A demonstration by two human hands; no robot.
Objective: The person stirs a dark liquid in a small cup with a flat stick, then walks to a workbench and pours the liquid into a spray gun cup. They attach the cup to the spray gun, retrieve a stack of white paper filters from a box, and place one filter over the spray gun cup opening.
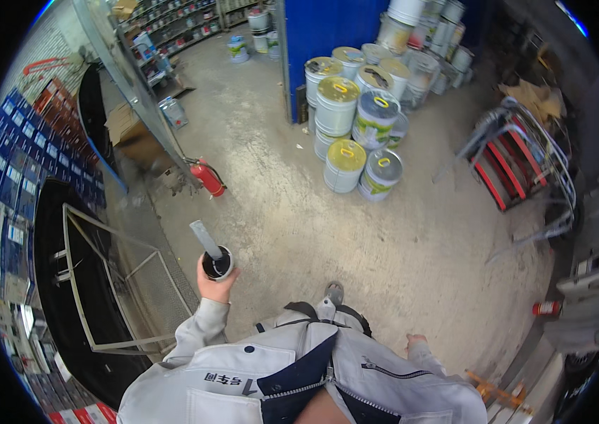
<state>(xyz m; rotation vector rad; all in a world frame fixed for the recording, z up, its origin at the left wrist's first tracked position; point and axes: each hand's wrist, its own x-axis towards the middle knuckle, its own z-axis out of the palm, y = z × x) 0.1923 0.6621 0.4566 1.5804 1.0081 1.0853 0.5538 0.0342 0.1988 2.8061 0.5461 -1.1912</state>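
My left hand point(215, 287) is closed round a cup point(228, 272) and holds it upright in front of my left side. Dark, almost black paint or a similar liquid fills the inside of the cup. A flat grey stirring stick point(205, 238) stands in it, leaning out over the far left rim. Low at my right side hangs my right hand point(415, 340), small in view and partly cut off by the jacket. Its fingers seem loosely apart, and nothing shows in them.
White paint buckets point(345, 169), several stacked, stand ahead by a blue partition point(327, 35). A red fire extinguisher point(207, 177) is on the floor ahead left. At left are a metal frame point(117, 348) and stacked boxes point(13, 155). A red-shelved cart point(504, 169) stands right.
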